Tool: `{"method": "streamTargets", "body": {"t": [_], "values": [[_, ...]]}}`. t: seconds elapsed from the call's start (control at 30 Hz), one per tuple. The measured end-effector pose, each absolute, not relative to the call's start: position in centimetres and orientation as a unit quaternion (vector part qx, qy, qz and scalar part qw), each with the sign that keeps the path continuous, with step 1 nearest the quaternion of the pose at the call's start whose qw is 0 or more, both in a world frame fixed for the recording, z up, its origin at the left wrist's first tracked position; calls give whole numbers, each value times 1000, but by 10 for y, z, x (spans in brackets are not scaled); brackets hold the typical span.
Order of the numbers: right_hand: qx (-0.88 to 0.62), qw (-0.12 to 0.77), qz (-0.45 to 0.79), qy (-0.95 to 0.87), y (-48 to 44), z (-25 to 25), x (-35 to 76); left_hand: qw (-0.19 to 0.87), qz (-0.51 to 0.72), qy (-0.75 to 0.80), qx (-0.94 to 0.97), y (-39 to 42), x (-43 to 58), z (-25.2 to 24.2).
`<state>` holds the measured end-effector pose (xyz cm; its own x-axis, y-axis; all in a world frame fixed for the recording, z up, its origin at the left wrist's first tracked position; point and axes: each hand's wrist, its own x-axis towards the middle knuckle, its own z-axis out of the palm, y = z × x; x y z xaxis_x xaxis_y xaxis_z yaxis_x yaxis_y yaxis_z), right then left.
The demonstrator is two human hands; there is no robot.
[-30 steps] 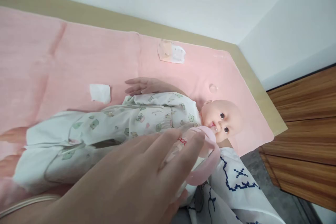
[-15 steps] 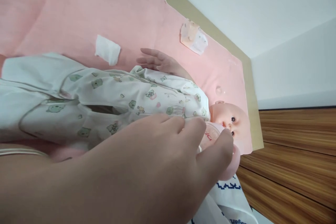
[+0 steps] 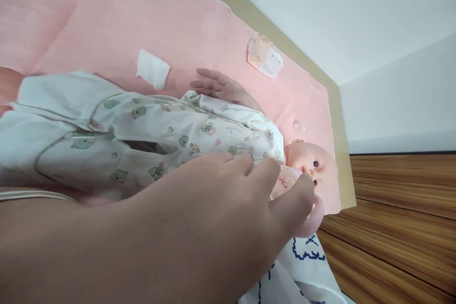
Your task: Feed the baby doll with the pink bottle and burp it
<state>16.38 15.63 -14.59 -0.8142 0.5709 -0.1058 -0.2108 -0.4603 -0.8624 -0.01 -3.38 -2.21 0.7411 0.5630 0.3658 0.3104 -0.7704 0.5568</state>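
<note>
A baby doll [image 3: 210, 126] in a white sleepsuit printed with green bears lies on its back, its head to the right. My left hand [image 3: 228, 204] fills the foreground, closed around a pinkish baby bottle [image 3: 287, 178] with red lettering and a curved pink handle. The bottle's end is close to the doll's mouth; my fingers cover much of it, and I cannot see the teat. Beyond the doll's near-shoulder sleeve, my right hand [image 3: 223, 86] shows with fingers stretched and slightly apart, beside the doll. Its forearm disappears behind the doll's shoulder.
A pink mat [image 3: 117, 14] lies under the doll. On it are a white folded cloth or tissue [image 3: 153, 70], a patterned packet [image 3: 265, 55] and a small clear round object [image 3: 297, 126]. A white wall [image 3: 302, 9] borders the far side; wood planks [image 3: 402, 190] are at right.
The view has shifted slightly, showing more of the doll's leg at the left. My left hand keeps its hold on the bottle, and my right hand stays beside the doll.
</note>
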Motion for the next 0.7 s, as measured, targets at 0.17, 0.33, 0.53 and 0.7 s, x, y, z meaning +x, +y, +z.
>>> {"method": "streamTargets", "body": {"t": [0.17, 0.33, 0.53, 0.7], "values": [[-229, 238, 822, -463, 153, -138, 161, 198, 235, 222, 925, -33, -4, -17], [-220, 229, 820, -476, 155, -139, 164, 207, 221, 226, 926, -35, -4, -14], [-201, 236, 821, -480, 154, -144, 167, 219, 242, 223, 919, -35, -1, -17], [-206, 240, 820, -477, 155, -148, 166, 198, 237, 238, 921, -32, -9, -12]]}}
